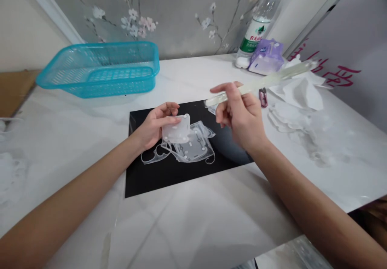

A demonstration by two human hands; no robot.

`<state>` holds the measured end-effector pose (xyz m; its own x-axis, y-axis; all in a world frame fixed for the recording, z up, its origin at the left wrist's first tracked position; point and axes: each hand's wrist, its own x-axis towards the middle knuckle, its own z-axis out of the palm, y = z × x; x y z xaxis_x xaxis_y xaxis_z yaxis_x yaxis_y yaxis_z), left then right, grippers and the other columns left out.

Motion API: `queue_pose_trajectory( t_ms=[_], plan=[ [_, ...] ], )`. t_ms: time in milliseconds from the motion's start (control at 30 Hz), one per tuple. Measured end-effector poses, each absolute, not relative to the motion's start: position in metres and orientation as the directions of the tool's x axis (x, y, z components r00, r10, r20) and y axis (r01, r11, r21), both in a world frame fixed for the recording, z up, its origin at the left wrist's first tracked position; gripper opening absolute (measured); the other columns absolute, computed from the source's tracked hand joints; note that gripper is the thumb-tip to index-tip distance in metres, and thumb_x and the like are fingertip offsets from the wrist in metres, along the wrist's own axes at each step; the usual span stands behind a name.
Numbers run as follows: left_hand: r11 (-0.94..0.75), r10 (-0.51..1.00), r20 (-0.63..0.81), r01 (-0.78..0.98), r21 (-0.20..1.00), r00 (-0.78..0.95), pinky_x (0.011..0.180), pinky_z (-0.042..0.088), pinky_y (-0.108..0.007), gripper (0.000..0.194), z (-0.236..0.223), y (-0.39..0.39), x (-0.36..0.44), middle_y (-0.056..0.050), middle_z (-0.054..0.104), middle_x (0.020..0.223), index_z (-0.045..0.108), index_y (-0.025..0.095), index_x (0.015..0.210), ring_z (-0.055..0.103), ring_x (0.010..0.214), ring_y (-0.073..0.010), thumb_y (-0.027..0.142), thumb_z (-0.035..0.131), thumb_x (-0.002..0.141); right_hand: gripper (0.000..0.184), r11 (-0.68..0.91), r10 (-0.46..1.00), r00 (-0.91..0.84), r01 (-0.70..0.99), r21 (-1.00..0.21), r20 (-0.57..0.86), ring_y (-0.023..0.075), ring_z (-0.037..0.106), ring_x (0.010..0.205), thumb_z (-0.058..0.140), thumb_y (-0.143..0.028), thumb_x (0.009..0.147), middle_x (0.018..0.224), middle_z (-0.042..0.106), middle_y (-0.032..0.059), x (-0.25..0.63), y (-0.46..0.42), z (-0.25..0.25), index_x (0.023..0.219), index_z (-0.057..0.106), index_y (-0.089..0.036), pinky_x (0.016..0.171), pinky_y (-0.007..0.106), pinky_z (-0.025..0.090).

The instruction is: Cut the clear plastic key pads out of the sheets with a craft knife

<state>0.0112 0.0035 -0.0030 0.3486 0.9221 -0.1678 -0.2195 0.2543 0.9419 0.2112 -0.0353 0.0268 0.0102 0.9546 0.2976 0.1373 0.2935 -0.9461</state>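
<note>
2 forearms (81, 196) reach over the counter (193, 228); the left hand (152, 126) holds a clear plastic piece (177, 129) in curled fingers (169, 110), the right hand (240, 114) pinches a translucent strip (266, 81) above a black mat (151, 180) (teal basket (151, 59) well apart).

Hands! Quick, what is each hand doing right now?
Left hand: closed, holding a clear plastic piece.
Right hand: closed, holding a long see-through strip.

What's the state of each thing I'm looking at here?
Left hand, gripping a clear plastic piece
Right hand, pinching a long translucent strip, held up
Clear plastic cutouts, lying on a black mat
Blue basket, upright on the table
White paper tissue, crumpled
</note>
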Motion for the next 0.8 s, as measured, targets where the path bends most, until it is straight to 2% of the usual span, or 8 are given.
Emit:
queue_pose_trajectory(
  t_ms=[67,133,267,433,500,633,700,800],
  plan=[
    [0.237,0.923,-0.152,-0.213,0.948,0.354,0.052,0.038,-0.014,0.032,-0.005,0.004,0.011,0.005,0.047,0.073,0.063,0.019,0.082,0.048,0.061,-0.0049,0.013,0.079,0.054,0.034,0.298,0.953,0.014,0.149,-0.943,0.304,0.0064,0.037,0.040,0.033,-0.047,0.097,0.063,0.057,-0.0016,0.208,-0.035,0.023,0.101,0.054,-0.021,0.043,0.024,0.032],
    [0.216,0.920,-0.131,-0.197,0.956,0.370,0.052,0.037,-0.013,0.032,-0.005,0.003,0.010,0.006,0.044,0.069,0.062,0.018,0.081,0.045,0.059,-0.0042,0.014,0.081,0.055,0.030,0.320,0.947,-0.060,0.194,-0.927,0.314,0.0069,0.045,0.048,0.041,-0.046,0.094,0.073,0.062,0.0010,0.203,-0.036,0.017,0.095,0.055,-0.019,0.048,0.023,0.037],
    [0.158,0.903,-0.084,-0.144,0.977,0.422,0.055,0.039,-0.013,0.031,-0.004,0.001,0.011,0.007,0.044,0.065,0.061,0.017,0.079,0.043,0.058,-0.0039,0.016,0.082,0.057,0.025,0.377,0.921,-0.220,0.294,-0.878,0.321,0.0077,0.048,0.056,0.068,-0.036,0.077,0.067,0.056,-0.0031,0.193,-0.039,0.006,0.077,0.050,-0.018,0.054,0.022,0.039],
    [0.088,0.892,-0.036,-0.096,0.992,0.451,0.071,0.048,-0.021,0.040,-0.006,-0.002,0.015,0.000,0.056,0.098,0.057,0.019,0.093,0.058,0.082,-0.0104,0.018,0.080,0.061,0.018,0.370,0.919,-0.013,0.370,-0.852,0.394,0.0089,0.043,0.053,0.064,-0.022,0.075,0.065,0.052,-0.0030,0.213,-0.023,0.006,0.073,0.046,-0.019,0.053,0.023,0.036],
    [0.003,0.886,0.000,-0.007,1.000,0.463,0.079,0.050,-0.027,0.047,-0.007,-0.004,0.017,-0.003,0.057,0.107,0.055,0.020,0.101,0.060,0.094,-0.0157,0.020,0.080,0.061,0.016,0.335,0.891,0.094,0.523,-0.784,0.443,0.0111,0.044,0.055,0.062,-0.020,0.075,0.065,0.051,-0.0021,0.232,-0.012,0.003,0.074,0.046,-0.020,0.055,0.026,0.036],
    [-0.236,0.823,0.038,0.280,0.931,0.567,0.098,0.042,-0.037,0.048,-0.005,-0.010,0.020,-0.005,0.062,0.106,0.058,0.021,0.109,0.058,0.105,-0.0213,0.025,0.077,0.065,0.013,0.188,0.848,0.106,0.856,-0.482,0.519,0.0175,0.048,0.065,0.057,-0.014,0.074,0.069,0.052,0.0011,0.264,0.003,-0.009,0.079,0.046,-0.021,0.061,0.029,0.034],
    [-0.266,0.817,0.010,0.361,0.894,0.577,0.096,0.043,-0.036,0.038,-0.003,-0.013,0.021,-0.004,0.066,0.102,0.064,0.021,0.102,0.059,0.101,-0.0220,0.028,0.076,0.066,0.018,0.148,0.849,0.090,0.905,-0.398,0.521,0.0223,0.049,0.075,0.058,-0.011,0.071,0.072,0.053,0.0037,0.271,0.005,-0.014,0.083,0.047,-0.020,0.062,0.031,0.034],
    [-0.165,0.845,-0.037,0.326,0.931,0.534,0.081,0.048,-0.031,0.023,-0.002,-0.013,0.021,-0.004,0.068,0.092,0.069,0.019,0.088,0.061,0.086,-0.0195,0.031,0.074,0.069,0.024,0.142,0.833,0.089,0.919,-0.368,0.546,0.0270,0.049,0.088,0.061,-0.011,0.069,0.081,0.057,0.0074,0.269,0.004,-0.012,0.088,0.048,-0.020,0.066,0.034,0.036]
  ],
)
